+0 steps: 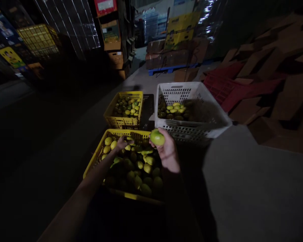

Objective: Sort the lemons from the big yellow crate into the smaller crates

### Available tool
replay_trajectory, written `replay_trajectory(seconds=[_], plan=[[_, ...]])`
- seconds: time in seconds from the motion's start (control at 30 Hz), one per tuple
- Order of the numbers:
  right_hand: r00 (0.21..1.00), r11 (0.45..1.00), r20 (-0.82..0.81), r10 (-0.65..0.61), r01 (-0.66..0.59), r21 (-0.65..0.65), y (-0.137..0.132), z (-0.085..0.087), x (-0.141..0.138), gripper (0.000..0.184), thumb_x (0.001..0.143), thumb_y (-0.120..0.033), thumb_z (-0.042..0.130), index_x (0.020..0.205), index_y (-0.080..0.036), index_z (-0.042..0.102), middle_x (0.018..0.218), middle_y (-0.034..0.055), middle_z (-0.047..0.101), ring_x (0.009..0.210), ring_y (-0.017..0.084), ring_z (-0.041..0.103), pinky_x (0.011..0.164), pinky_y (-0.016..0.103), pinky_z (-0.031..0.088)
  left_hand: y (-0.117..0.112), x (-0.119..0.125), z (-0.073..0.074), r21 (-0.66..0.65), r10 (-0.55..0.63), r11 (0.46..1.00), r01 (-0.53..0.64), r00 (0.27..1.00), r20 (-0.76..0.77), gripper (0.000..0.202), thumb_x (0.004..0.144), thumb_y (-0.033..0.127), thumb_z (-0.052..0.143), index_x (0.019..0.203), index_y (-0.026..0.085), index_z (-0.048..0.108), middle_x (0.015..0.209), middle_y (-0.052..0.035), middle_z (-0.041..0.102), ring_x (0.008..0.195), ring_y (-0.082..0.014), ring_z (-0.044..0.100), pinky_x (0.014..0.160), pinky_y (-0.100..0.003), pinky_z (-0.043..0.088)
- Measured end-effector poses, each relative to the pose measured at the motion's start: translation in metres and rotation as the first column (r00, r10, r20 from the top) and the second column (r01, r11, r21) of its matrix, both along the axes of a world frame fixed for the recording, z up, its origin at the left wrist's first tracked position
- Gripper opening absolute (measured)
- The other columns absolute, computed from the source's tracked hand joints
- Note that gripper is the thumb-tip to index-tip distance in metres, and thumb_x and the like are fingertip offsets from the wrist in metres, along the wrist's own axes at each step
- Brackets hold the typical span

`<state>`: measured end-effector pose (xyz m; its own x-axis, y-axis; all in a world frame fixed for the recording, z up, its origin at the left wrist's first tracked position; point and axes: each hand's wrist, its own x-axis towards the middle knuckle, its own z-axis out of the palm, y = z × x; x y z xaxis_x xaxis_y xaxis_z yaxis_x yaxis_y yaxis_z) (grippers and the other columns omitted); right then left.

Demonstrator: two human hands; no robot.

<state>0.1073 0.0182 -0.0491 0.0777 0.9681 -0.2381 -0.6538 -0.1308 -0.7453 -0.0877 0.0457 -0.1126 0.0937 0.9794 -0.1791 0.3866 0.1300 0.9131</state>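
Note:
My right hand [167, 150] is raised over the near yellow crate [93, 160], fingers closed round a green-yellow citrus fruit [157, 137]. My left hand [123, 143] reaches into the far end of that crate, fingers curled down onto a yellow fruit [128, 147] in the pile. The crate is heaped with several green and yellow fruits. Beyond it stand a smaller yellow crate [121, 121] and a white crate [192, 129], both partly filled with the same fruit.
A dark crate [147, 111] sits between the far yellow and white crates. Flattened cardboard [272, 77] and a red crate [221, 88] pile up on the right. Stacked boxes on a blue pallet [171, 69] stand behind; shelving and yellow crates [39, 39] at the left. Grey concrete floor [255, 191].

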Motion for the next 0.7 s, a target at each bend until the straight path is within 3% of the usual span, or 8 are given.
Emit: replay_trajectory(seconds=[0.07,0.13,0.23,0.3,0.43,0.5,0.57,0.7], plan=[[1.000,1.000,0.005,0.001,-0.001,-0.022,0.002,-0.001,0.000,0.031,0.059,-0.043,0.077,0.068,-0.019,0.060,0.056,-0.0013,0.063,0.043,0.010,0.055,0.036,0.020,0.038,0.021,0.008,0.012,0.008,0.081,0.997,-0.083,0.992,0.098,0.050,0.086,0.058,0.060,0.114,0.016,0.060,0.108,-0.0131,0.071,0.109,-0.0264,0.065,0.099,-0.045,0.052],[1.000,0.998,0.017,-0.026,0.027,-0.051,0.004,-0.003,-0.002,0.031,0.060,-0.044,0.076,0.068,-0.019,0.059,0.055,-0.0013,0.063,0.042,0.010,0.054,0.035,0.019,0.037,0.024,0.013,0.027,0.001,0.124,0.991,-0.132,0.937,0.326,0.047,0.091,0.060,0.049,0.108,0.018,0.061,0.110,-0.0104,0.071,0.110,-0.0214,0.065,0.101,-0.036,0.051],[0.996,0.995,0.037,-0.076,0.078,-0.066,0.005,-0.007,-0.006,0.034,0.063,-0.049,0.076,0.066,-0.020,0.057,0.050,-0.0017,0.062,0.039,0.010,0.053,0.034,0.019,0.035,0.007,0.018,0.042,-0.088,0.136,0.991,-0.104,0.670,0.730,0.044,0.093,0.059,0.044,0.098,0.019,0.064,0.098,-0.0068,0.071,0.101,-0.0162,0.066,0.096,-0.026,0.053],[0.996,0.996,0.040,-0.075,0.077,-0.051,0.004,-0.010,-0.010,0.036,0.065,-0.052,0.076,0.067,-0.021,0.057,0.051,-0.0016,0.063,0.040,0.010,0.052,0.034,0.019,0.035,-0.005,0.022,0.043,-0.180,0.186,0.982,-0.060,0.496,0.848,0.038,0.093,0.052,0.048,0.093,0.018,0.064,0.090,-0.0058,0.070,0.092,-0.0142,0.067,0.091,-0.024,0.055],[0.996,0.999,0.081,-0.038,0.039,-0.010,0.003,-0.019,-0.020,0.034,0.068,-0.050,0.075,0.072,-0.021,0.059,0.057,-0.0016,0.064,0.044,0.010,0.054,0.038,0.020,0.038,-0.014,0.032,0.035,-0.313,0.324,0.945,-0.091,0.356,0.877,0.015,0.090,0.032,0.061,0.090,0.018,0.064,0.089,-0.0039,0.071,0.086,-0.0115,0.068,0.092,-0.022,0.055],[0.994,1.000,0.111,-0.008,0.009,-0.011,0.004,-0.022,-0.025,0.034,0.069,-0.051,0.074,0.073,-0.020,0.060,0.058,-0.0013,0.063,0.045,0.011,0.054,0.039,0.021,0.038,-0.014,0.036,0.031,-0.320,0.342,0.940,-0.121,0.337,0.877,0.008,0.087,0.025,0.064,0.091,0.018,0.064,0.095,-0.0032,0.072,0.092,-0.0113,0.069,0.096,-0.022,0.054],[0.993,1.000,0.119,-0.004,0.004,-0.002,0.006,-0.025,-0.029,0.033,0.068,-0.050,0.074,0.072,-0.020,0.060,0.059,-0.0014,0.063,0.046,0.012,0.054,0.041,0.022,0.039,-0.015,0.040,0.027,-0.285,0.308,0.951,-0.118,0.371,0.876,0.014,0.085,0.026,0.069,0.095,0.019,0.065,0.104,-0.0037,0.073,0.100,-0.0133,0.069,0.100,-0.025,0.053],[0.988,0.993,0.112,-0.107,0.101,0.056,0.009,-0.026,-0.027,0.032,0.070,-0.050,0.073,0.073,-0.023,0.058,0.063,-0.0039,0.060,0.052,0.012,0.055,0.048,0.025,0.044,-0.021,0.045,0.021,-0.150,0.173,0.985,-0.089,0.592,0.787,0.033,0.076,0.040,0.079,0.098,0.020,0.068,0.114,-0.0067,0.072,0.108,-0.0201,0.068,0.100,-0.031,0.054]])
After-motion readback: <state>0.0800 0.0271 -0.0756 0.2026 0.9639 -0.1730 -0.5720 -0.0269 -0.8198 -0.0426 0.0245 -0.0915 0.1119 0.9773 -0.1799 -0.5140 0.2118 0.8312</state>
